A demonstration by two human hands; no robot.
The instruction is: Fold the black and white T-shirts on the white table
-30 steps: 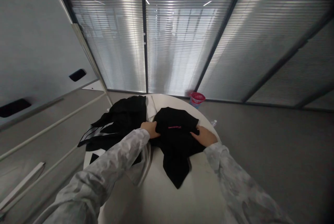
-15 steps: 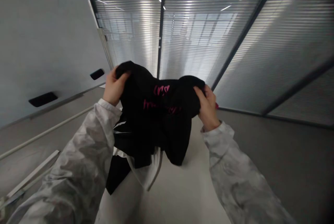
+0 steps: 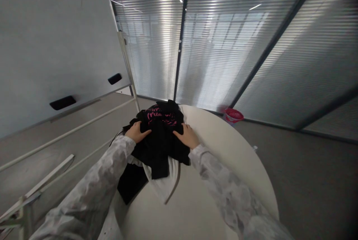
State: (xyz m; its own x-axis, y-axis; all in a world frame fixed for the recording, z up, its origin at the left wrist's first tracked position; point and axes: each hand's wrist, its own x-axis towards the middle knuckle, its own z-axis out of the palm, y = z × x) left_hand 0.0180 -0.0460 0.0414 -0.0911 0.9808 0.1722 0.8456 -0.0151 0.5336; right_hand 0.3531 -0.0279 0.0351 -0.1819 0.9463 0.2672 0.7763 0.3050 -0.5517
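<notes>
A black top (image 3: 159, 139) with pink script lettering lies bunched on a heap of clothes at the round white table's left side. My left hand (image 3: 137, 132) grips its left side, thumb stretched inward over the cloth. On the opposite side my right hand (image 3: 187, 135) grips it the same way; the fingertips of both hands are partly hidden by fabric. Under the top, a white garment (image 3: 163, 188) pokes out toward me. A black piece of cloth (image 3: 130, 184) hangs out at the lower left of the heap.
The round white table (image 3: 229, 147) curves away to the right. A pink-rimmed bucket (image 3: 233, 115) stands on the floor beyond it. At left are a whiteboard (image 3: 56, 38) and its pale metal frame (image 3: 84, 124). Blind-covered glass panels (image 3: 212, 46) rise behind.
Both hands have come down and closer together, lowering the black top from the air onto the heap. The view has shifted, and the bucket and more of the table now show.
</notes>
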